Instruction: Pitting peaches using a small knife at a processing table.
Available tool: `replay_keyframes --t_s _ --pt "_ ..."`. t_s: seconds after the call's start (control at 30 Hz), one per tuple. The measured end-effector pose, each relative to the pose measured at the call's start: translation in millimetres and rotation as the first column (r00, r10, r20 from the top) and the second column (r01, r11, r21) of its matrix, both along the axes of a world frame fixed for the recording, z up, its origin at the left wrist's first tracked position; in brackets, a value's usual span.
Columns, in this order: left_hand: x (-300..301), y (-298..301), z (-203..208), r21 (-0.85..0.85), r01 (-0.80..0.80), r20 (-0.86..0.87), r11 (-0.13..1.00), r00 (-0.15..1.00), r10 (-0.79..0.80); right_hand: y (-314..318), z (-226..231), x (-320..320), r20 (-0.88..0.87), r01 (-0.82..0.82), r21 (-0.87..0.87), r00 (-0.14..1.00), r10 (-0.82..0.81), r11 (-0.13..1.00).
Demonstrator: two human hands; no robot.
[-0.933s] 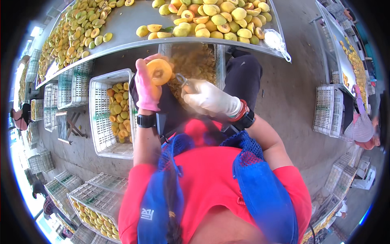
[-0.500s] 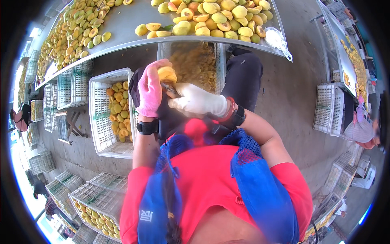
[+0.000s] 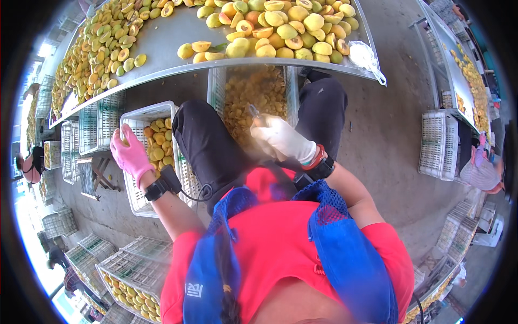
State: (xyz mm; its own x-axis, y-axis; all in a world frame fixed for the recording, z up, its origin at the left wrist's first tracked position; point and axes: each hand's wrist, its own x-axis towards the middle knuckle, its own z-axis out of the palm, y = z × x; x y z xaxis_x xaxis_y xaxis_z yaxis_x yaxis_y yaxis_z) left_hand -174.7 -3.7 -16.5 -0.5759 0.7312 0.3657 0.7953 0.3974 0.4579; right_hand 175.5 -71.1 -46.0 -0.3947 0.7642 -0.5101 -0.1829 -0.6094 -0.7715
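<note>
Floor [image 3: 377,156], grey, runs beneath a metal table [image 3: 162,39] heaped with yellow fruit [image 3: 275,32], left and right. White crate [image 3: 137,191] at near left holds more fruit. The left hand [image 3: 130,152], earlier beside the right hand [image 3: 280,137], now spreads over that crate, grasp unclear; the right clenches a metal-tipped tool [image 3: 254,111].

The pink-gloved left hand [image 3: 131,154], which held a cut yellow fruit over the lap half a second ago, has swung out to nine o'clock, over the white crate [image 3: 136,190], its fingers now spread. The white-gloved right hand [image 3: 283,141] has shifted toward three o'clock, its small metal tool [image 3: 253,110] now well apart from the left hand. The left thigh [image 3: 208,146] has come into fuller view at eleven.
</note>
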Motion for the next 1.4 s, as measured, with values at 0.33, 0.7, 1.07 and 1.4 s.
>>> replay_keyframes --t_s 0.33,0.7,1.07,1.4 --pt "100.3 147.8 -29.0 -0.169 0.475 0.264 0.864 0.866 -0.424 -7.4 -20.0 -12.8 0.163 -0.093 0.234 0.985 0.055 0.968" --pt "160.1 244.3 -89.6 -0.499 0.516 0.325 0.696 0.856 -0.402 -10.6 -28.2 3.6 0.176 -0.033 0.261 0.984 -0.014 0.965" --pt "176.4 170.3 -64.9 0.488 0.669 0.613 0.560 0.194 -0.766 -9.6 -18.3 2.1 0.305 -0.036 0.357 0.949 -0.080 0.934" --pt "182.8 39.2 -17.8 0.612 0.529 0.791 0.588 -0.390 -0.471 -2.7 17.4 -10.7 0.429 -0.061 0.646 0.854 -0.295 0.761"
